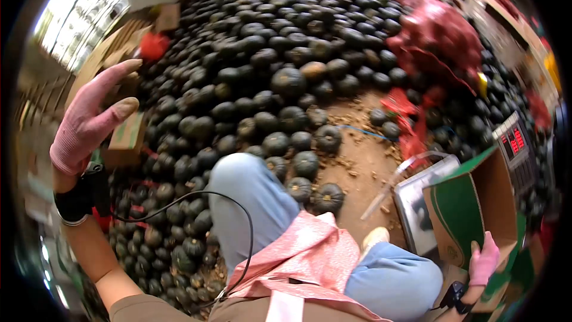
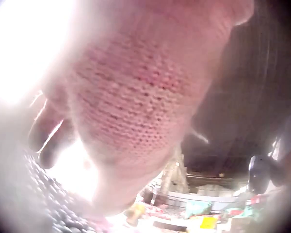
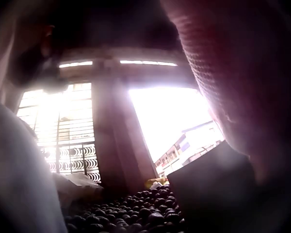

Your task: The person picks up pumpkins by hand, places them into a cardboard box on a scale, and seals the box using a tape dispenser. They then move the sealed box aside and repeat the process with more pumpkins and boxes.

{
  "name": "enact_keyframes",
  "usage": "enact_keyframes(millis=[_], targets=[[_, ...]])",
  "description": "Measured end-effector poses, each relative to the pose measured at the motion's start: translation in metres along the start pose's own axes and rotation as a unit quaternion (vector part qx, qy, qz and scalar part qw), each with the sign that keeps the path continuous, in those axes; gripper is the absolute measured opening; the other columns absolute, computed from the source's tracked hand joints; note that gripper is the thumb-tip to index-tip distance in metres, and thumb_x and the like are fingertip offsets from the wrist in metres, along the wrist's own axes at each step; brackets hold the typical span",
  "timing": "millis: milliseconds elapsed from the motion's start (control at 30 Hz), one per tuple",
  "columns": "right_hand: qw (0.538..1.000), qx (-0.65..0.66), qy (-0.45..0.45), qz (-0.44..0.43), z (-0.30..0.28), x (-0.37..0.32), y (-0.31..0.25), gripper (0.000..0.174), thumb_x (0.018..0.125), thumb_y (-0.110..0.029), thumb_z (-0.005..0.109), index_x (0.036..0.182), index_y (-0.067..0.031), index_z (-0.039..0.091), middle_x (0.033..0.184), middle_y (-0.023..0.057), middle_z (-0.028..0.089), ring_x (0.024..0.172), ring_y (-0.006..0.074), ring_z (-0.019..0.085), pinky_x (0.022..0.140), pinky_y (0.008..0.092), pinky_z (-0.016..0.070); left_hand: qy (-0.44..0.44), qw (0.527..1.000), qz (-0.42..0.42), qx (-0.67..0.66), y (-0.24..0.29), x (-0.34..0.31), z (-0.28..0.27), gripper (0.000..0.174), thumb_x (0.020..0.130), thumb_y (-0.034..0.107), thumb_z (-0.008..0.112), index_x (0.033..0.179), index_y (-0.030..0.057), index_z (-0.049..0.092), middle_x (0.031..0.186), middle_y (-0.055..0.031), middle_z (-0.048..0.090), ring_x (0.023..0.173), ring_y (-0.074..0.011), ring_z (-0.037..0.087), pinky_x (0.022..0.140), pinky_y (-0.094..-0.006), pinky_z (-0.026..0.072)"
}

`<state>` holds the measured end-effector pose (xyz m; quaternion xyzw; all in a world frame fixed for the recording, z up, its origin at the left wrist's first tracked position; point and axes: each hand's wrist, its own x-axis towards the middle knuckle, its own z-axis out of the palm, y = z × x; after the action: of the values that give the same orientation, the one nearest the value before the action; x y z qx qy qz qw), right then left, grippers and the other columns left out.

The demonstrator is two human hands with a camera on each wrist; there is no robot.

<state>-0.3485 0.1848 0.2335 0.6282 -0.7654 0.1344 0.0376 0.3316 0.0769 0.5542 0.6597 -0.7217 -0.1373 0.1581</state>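
Note:
A green and brown cardboard box point(image 1: 456, 217) stands open at the lower right in the head view, beside a metal scale platform point(image 1: 414, 203). The right hand point(image 1: 484, 259), in a pink glove, grips the box's near edge; its dark side point(image 3: 208, 189) shows in the right wrist view. Raised at the far left, the left hand point(image 1: 89, 116) is empty, with thumb and fingers apart, and its pink knit glove point(image 2: 136, 97) fills much of the left wrist view. Dark green squashes point(image 1: 289, 82) lie in a large heap before the person.
A red mesh sack point(image 1: 438, 36) lies at the upper right. The scale's display point(image 1: 515, 143) is lit red behind the box. Another carton point(image 1: 126, 137) sits below the left hand. Brown floor point(image 1: 351, 185) with scattered stems shows between the squashes and the scale. A cable crosses the left knee.

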Motion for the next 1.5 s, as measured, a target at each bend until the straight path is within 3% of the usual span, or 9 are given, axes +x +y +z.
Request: enact_keyframes(millis=[200, 333, 433, 500, 667, 867, 933, 1200, 1500], targets=[[0.971, 0.104, -0.214, 0.001, 0.049, 0.059, 0.017, 0.059, 0.080, 0.004, 0.067, 0.137, -0.0017, 0.052, 0.119, 0.0248, 0.068, 0.114, 0.0415, 0.065, 0.098, 0.0435, 0.0502, 0.197, 0.919, -0.158, 0.303, -0.173, -0.204, -0.075, 0.049, 0.088, 0.018, 0.074, 0.133, 0.0033, 0.060, 0.122, -0.0201, 0.067, 0.112, -0.0317, 0.065, 0.099, -0.0378, 0.0504], [0.983, 0.066, -0.162, -0.049, -0.026, 0.081, 0.007, 0.102, 0.069, 0.005, 0.065, 0.162, -0.0111, 0.028, 0.162, 0.0179, 0.039, 0.152, 0.0310, 0.033, 0.126, 0.0383, 0.0215, 0.093, 0.860, -0.351, 0.359, -0.289, -0.273, -0.027, 0.052, 0.084, 0.038, 0.075, 0.124, 0.0066, 0.064, 0.114, -0.0211, 0.068, 0.104, -0.0417, 0.065, 0.090, -0.0461, 0.0537], [0.951, 0.241, -0.187, 0.048, -0.140, 0.091, -0.126, 0.083, 0.076, 0.007, 0.058, 0.155, -0.0040, 0.035, 0.147, 0.0185, 0.053, 0.138, 0.0293, 0.050, 0.121, 0.0406, 0.0337, -0.020, 0.922, -0.351, 0.162, -0.365, -0.274, 0.043, 0.062, 0.086, 0.045, 0.073, 0.133, 0.0069, 0.061, 0.127, -0.0209, 0.066, 0.119, -0.0386, 0.062, 0.102, -0.0443, 0.0500], [0.963, 0.238, -0.124, 0.022, -0.217, 0.077, -0.241, 0.041, 0.091, -0.028, 0.075, 0.126, -0.0080, 0.067, 0.106, 0.0151, 0.072, 0.086, 0.0259, 0.069, 0.076, 0.0368, 0.0556, -0.086, 0.930, -0.341, 0.106, -0.398, -0.245, 0.094, 0.065, 0.087, 0.045, 0.074, 0.137, 0.0062, 0.059, 0.133, -0.0205, 0.064, 0.124, -0.0372, 0.060, 0.107, -0.0428, 0.0476], [0.964, 0.168, 0.007, -0.208, -0.295, 0.122, -0.387, 0.051, 0.098, -0.007, 0.058, 0.147, 0.0020, 0.045, 0.101, 0.0117, 0.069, 0.086, 0.0196, 0.066, 0.078, 0.0310, 0.0553, -0.227, 0.951, -0.209, 0.002, -0.445, -0.113, 0.198, 0.067, 0.087, 0.053, 0.069, 0.139, 0.0120, 0.057, 0.133, -0.0199, 0.062, 0.126, -0.0390, 0.057, 0.107, -0.0474, 0.0469], [0.873, 0.260, 0.117, -0.395, -0.180, 0.194, -0.474, 0.052, 0.102, -0.036, 0.063, 0.134, 0.0039, 0.052, 0.094, 0.0154, 0.069, 0.083, 0.0242, 0.065, 0.077, 0.0361, 0.0551, -0.196, 0.977, -0.083, -0.024, -0.475, 0.067, 0.290, 0.090, 0.081, 0.056, 0.074, 0.150, 0.0080, 0.043, 0.149, -0.0286, 0.045, 0.140, -0.0457, 0.041, 0.117, -0.0484, 0.0370], [0.921, 0.054, -0.114, -0.368, -0.118, 0.210, -0.477, 0.075, 0.069, 0.009, 0.060, 0.143, -0.0024, 0.051, 0.135, 0.0176, 0.055, 0.106, 0.0226, 0.061, 0.099, 0.0359, 0.0486, -0.114, 0.987, -0.107, -0.022, -0.495, 0.127, 0.308, 0.095, 0.081, 0.057, 0.074, 0.152, 0.0054, 0.040, 0.156, -0.0291, 0.038, 0.146, -0.0447, 0.034, 0.121, -0.0471, 0.0315], [0.861, 0.195, -0.338, -0.327, 0.210, 0.232, -0.485, 0.047, 0.082, -0.024, 0.078, 0.127, -0.0130, 0.066, 0.117, 0.0134, 0.071, 0.099, 0.0298, 0.071, 0.089, 0.0391, 0.0585, 0.232, 0.956, -0.179, -0.002, -0.607, 0.338, 0.373, 0.053, 0.093, 0.024, 0.058, 0.138, -0.0045, 0.056, 0.139, -0.0259, 0.058, 0.134, -0.0414, 0.050, 0.117, -0.0447, 0.0379], [0.841, 0.124, -0.524, -0.050, 0.261, 0.144, -0.353, 0.041, 0.091, -0.018, 0.071, 0.130, -0.0072, 0.063, 0.103, 0.0166, 0.071, 0.090, 0.0274, 0.068, 0.083, 0.0382, 0.0552, -0.015, 0.926, -0.363, 0.104, -0.611, 0.411, 0.360, 0.054, 0.079, 0.024, 0.079, 0.130, 0.0172, 0.063, 0.137, -0.0198, 0.054, 0.129, -0.0408, 0.053, 0.107, -0.0471, 0.0484]])
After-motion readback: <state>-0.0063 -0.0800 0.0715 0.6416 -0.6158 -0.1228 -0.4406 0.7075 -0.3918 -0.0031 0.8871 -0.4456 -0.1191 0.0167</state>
